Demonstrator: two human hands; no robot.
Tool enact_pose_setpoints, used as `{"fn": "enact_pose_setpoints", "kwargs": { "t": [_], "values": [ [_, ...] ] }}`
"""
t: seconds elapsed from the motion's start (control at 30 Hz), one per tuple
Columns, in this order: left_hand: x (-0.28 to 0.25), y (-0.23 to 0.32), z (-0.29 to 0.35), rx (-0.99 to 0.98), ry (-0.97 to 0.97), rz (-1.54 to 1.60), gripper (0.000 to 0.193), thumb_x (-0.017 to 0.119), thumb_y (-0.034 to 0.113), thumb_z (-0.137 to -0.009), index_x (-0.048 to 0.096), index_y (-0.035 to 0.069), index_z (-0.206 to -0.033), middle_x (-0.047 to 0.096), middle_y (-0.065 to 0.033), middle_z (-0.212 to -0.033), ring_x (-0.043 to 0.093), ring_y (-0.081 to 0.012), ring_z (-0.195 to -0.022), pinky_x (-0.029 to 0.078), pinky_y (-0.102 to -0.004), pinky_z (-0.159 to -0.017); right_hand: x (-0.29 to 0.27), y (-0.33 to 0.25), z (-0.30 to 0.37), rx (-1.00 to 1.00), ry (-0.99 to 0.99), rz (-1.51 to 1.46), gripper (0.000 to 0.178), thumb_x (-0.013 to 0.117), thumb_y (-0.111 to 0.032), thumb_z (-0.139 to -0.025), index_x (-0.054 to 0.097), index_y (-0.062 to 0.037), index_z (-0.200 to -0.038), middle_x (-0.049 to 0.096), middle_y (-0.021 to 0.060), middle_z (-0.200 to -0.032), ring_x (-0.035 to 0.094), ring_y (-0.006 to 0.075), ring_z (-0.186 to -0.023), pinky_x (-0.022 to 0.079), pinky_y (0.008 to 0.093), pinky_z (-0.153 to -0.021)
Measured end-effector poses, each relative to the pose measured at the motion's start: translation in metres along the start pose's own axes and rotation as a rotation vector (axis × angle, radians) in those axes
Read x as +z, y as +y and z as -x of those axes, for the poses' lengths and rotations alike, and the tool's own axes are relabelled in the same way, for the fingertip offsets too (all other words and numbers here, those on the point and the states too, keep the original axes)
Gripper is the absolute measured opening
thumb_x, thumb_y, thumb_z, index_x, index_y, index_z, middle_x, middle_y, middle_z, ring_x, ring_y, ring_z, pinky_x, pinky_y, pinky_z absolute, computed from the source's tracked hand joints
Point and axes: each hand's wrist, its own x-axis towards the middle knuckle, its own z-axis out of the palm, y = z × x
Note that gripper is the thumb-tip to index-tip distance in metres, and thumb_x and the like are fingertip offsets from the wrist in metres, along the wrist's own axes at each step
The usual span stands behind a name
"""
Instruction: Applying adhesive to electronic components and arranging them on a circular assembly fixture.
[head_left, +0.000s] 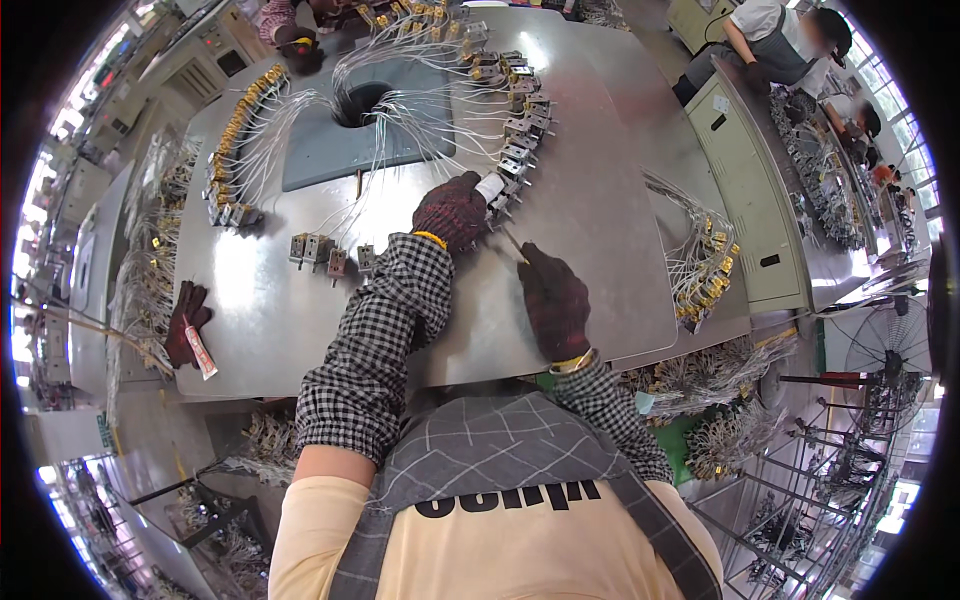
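Both my hands wear dark red-black knitted gloves. My left hand is closed at the near end of a curved row of small metal box-shaped units. A small white cylinder-like thing sticks out from its fingers, its kind unclear. To the right, my right hand pinches a thin brownish stick, whose tip points at the units beside my left hand. Whether the tip touches one cannot be told. Left of my left forearm stand several separate units, with thin pale wires running from some of them.
The wires meet at a round hole in a grey plate on the metal table. More units with yellowish parts curve along the left, others lie right. A spare glove and a red-white tube lie left. Co-workers sit beyond.
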Motion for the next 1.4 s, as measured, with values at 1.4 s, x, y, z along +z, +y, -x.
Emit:
{"fn": "enact_pose_setpoints", "kwargs": {
  "t": [1.4],
  "values": [
    [-0.021,-0.006,0.047,-0.001,-0.070,-0.335,0.048,0.063,0.047,-0.087,0.054,0.007,-0.112,0.067,-0.0172,-0.106,0.065,-0.0359,-0.101,0.051,-0.0480,-0.084,-0.012,-0.008,0.013,-0.142,0.068,0.211,0.031,0.071,-0.017,-0.085,0.066,-0.0140,-0.115,0.070,0.0095,-0.097,0.068,0.0295,-0.078,0.056,0.0388,-0.065]
  ]
}}
